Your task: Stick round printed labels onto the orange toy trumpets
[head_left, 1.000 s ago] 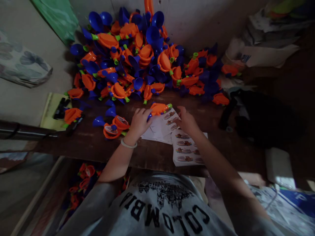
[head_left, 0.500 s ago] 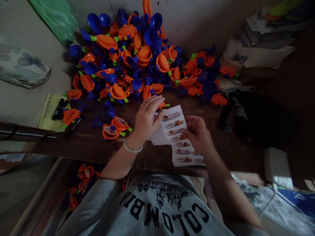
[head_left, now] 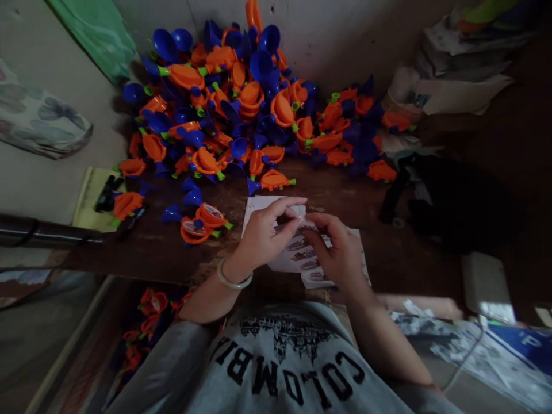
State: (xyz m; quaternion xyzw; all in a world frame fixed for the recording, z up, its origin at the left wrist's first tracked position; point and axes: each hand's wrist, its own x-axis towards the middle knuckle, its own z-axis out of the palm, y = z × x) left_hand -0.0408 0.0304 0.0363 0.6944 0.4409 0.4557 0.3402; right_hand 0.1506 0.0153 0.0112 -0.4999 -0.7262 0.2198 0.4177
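Observation:
A white sticker sheet printed with rows of small brown-bear pictures hangs below my fingertips, over more white paper on the table. My left hand, with a pale bangle at the wrist, pinches a whitish edge of the sheet between thumb and forefinger. Right beside it, my right hand has thumb and forefinger closed on the same upper part. The fingers hide much of that edge. Left of my hands lie two orange toy trumpets with oval stickers on them.
A big heap of orange and blue toy trumpets fills the back of the table. One orange trumpet lies just beyond the paper. A black bag-like item is at right; a yellow pad is at left. More trumpets sit below the table edge.
My hands have come together at the sheet's upper edge; the left was raised with fingers extended before. The sheet has dropped lower and tilted, uncovering the white paper and the nearby trumpet.

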